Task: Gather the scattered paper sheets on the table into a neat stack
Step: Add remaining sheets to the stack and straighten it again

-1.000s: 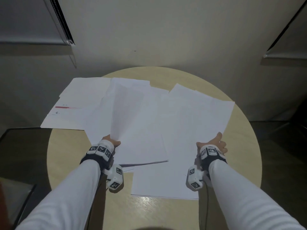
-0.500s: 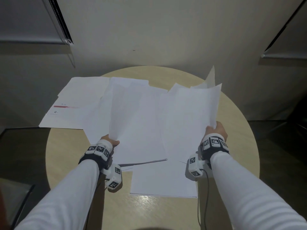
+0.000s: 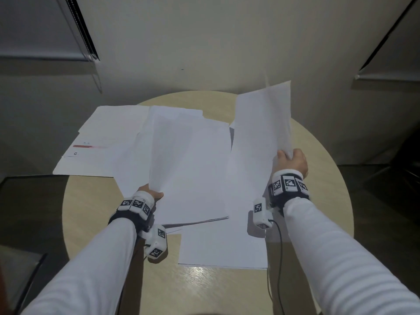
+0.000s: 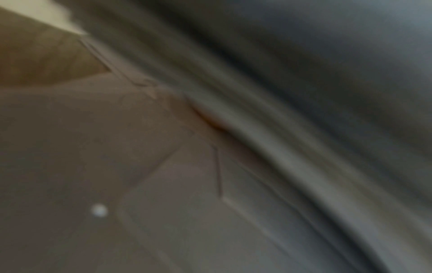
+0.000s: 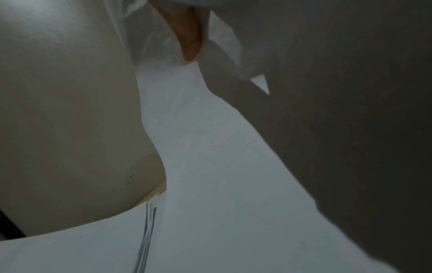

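White paper sheets lie spread over the round table (image 3: 318,201). My right hand (image 3: 292,161) grips the right edge of a bundle of sheets (image 3: 261,137), lifted and tilted up on end at the right. In the right wrist view a fingertip (image 5: 190,37) presses into those sheets (image 5: 210,147). My left hand (image 3: 151,193) pinches the near corner of raised sheets (image 3: 188,160) in the middle. A printed sheet with a red bar (image 3: 91,145) lies flat at the far left. Another sheet (image 3: 222,244) lies flat near the front edge. The left wrist view is blurred.
The table's bare wood shows along the front (image 3: 204,292) and at the right. A dark glass surface (image 3: 27,212) adjoins the table on the left. A cable (image 3: 276,246) hangs from the right wrist camera. A wall stands just behind the table.
My right hand has risen and moved away from me, swinging its sheets from flat on the table to nearly upright. The left hand has kept its hold and barely moved.
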### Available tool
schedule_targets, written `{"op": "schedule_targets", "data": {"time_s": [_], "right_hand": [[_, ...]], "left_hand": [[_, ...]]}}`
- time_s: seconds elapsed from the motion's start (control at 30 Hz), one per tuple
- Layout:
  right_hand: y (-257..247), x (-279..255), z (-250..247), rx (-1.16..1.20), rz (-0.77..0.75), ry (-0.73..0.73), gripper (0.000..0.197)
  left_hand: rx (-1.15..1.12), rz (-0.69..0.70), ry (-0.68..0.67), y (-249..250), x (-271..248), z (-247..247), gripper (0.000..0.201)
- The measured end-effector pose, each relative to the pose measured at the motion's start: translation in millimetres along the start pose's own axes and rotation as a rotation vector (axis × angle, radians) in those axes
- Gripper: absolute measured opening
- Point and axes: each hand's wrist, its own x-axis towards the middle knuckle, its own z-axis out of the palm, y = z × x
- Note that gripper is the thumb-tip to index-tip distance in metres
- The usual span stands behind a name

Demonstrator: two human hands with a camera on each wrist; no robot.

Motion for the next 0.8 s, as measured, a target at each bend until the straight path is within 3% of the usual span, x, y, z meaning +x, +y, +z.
{"op": "schedule_targets", "data": {"time_s": [0.13, 0.27, 0.37, 0.47, 0.67, 0.8], "right_hand": [[-6, -4, 3, 0.023, -0.004, -0.014, 0.037], [-12, -5, 0, -0.043, -0.041, -0.058, 0.046], [-21, -6, -3, -0.028, -0.109, -0.034, 0.042], [-33, -8, -2, 0.007, -0.188, 0.007, 0.031], [-57, -14, -3, 0.276, -0.286, 0.072, 0.017], [-85, -23, -14, 0.405, -0.281, 0.019, 0.029]], "left_hand": [[0.113, 0.004, -0.010, 3, -4, -1, 0.015], [0.103, -0.026, -0.014, 3, 2, 1, 0.035], [0.140, -0.040, -0.035, 4, -1, 0, 0.039], [0.156, 0.015, -0.020, 5, -4, -1, 0.025], [0.142, 0.004, 0.012, 4, -4, -1, 0.038], [0.102, 0.006, 0.018, 2, -1, 0, 0.039]]}}
